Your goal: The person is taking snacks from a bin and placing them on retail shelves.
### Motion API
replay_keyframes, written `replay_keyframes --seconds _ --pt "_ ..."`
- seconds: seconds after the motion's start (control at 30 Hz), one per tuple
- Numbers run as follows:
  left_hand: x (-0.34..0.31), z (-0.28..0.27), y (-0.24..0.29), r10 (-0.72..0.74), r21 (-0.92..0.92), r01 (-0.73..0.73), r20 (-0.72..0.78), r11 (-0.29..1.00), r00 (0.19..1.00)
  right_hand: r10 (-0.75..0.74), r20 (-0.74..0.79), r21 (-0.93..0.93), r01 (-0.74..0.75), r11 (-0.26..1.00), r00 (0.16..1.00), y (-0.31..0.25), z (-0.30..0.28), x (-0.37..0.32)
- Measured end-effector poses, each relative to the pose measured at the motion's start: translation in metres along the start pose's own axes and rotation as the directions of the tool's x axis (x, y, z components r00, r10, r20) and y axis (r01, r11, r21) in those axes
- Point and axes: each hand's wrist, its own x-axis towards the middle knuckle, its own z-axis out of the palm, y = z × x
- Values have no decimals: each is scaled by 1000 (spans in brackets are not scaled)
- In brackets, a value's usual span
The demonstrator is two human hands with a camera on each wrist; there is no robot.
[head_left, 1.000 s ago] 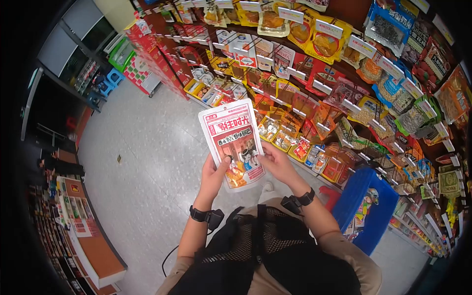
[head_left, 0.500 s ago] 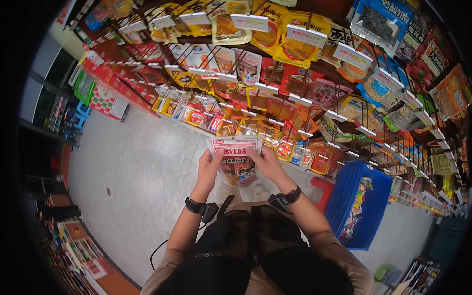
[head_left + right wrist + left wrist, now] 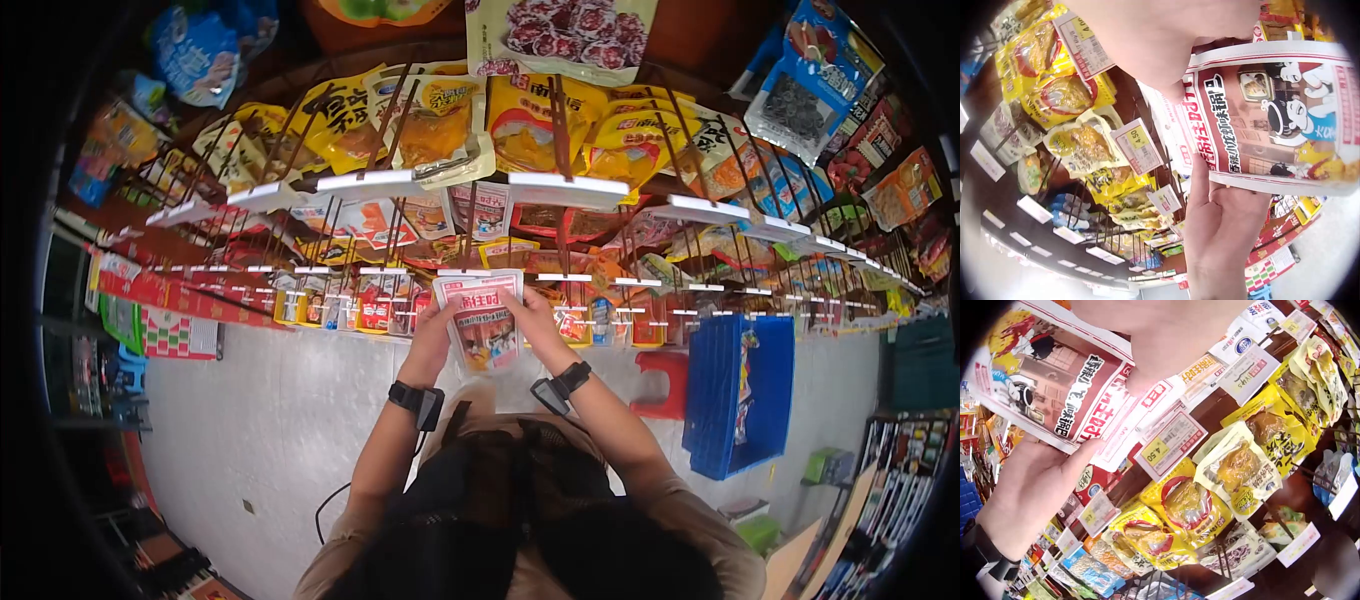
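A flat snack bag (image 3: 483, 345), white with red lettering and a cartoon picture, is gripped by both hands in front of the body. My left hand (image 3: 430, 338) holds its left edge and my right hand (image 3: 537, 328) its right edge, thumbs on the printed front. The fingers behind the bag are hidden in the head view. Seen from the left wrist, the bag (image 3: 1047, 375) spans from the near left hand (image 3: 1166, 334) to the right hand (image 3: 1032, 481). In the right wrist view its printed face (image 3: 1272, 119) shows cartoon figures.
Ahead runs a long rack of hanging snack packets (image 3: 535, 125), with price tags (image 3: 568, 188) on its hooks. A blue bin (image 3: 708, 400) holding some packets stands on the floor at right, beside a red stool (image 3: 660, 385). Boxes and shelving (image 3: 890, 450) lie farther right.
The head view has swung round to face the rack more squarely. The snack bag went from raised and large in view to lower and tilted back, still in both hands.
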Motion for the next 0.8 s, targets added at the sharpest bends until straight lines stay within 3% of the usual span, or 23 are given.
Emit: replay_keyframes --seconds 0.13,0.17,0.27,0.3,0.4,0.6,0.8 --pt "11 -4 30 6 80 -12 72 997 997 119 74 160 -129 979 990 -9 9 10" --pt "14 -8 31 29 119 -39 83 992 996 22 6 -10 -22 1000 1000 -3 10 12" --pt "21 -10 38 40 181 -58 100 982 994 40 -11 18 -40 999 999 -7 12 14" --pt "23 -9 42 38 193 -58 107 979 994 -21 -8 -16 21 1000 1000 -8 13 17" --pt "39 -25 41 -76 77 63 181 995 981 15 -43 29 -14 1000 999 -16 16 18" --pt "47 -31 35 -26 147 -1 179 989 984 30 -67 -1 -30 1000 997 -15 15 19" --pt "51 -33 29 -21 57 14 122 998 992 -5 -11 -62 4 998 1000 -13 12 18"
